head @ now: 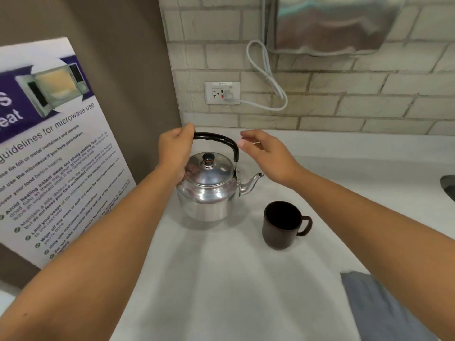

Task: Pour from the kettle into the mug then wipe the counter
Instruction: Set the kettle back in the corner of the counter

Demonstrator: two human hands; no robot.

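Note:
A shiny metal kettle (pixel 206 190) with a black arched handle stands on the white counter (pixel 221 279), spout pointing right. My left hand (pixel 176 151) grips the left end of the handle. My right hand (pixel 266 153) hovers just right of the handle, above the spout, fingers apart and holding nothing. A dark brown mug (pixel 282 223) stands upright to the right of and nearer than the kettle, its handle pointing right. A grey cloth (pixel 376 306) lies on the counter at the lower right, partly hidden by my right forearm.
A microwave-guidelines sign (pixel 51 153) leans against the brown wall on the left. The tiled back wall carries an outlet (pixel 222 93) with a white cord and a steel dispenser (pixel 330 23) above. A sink edge (pixel 448 187) shows at the far right.

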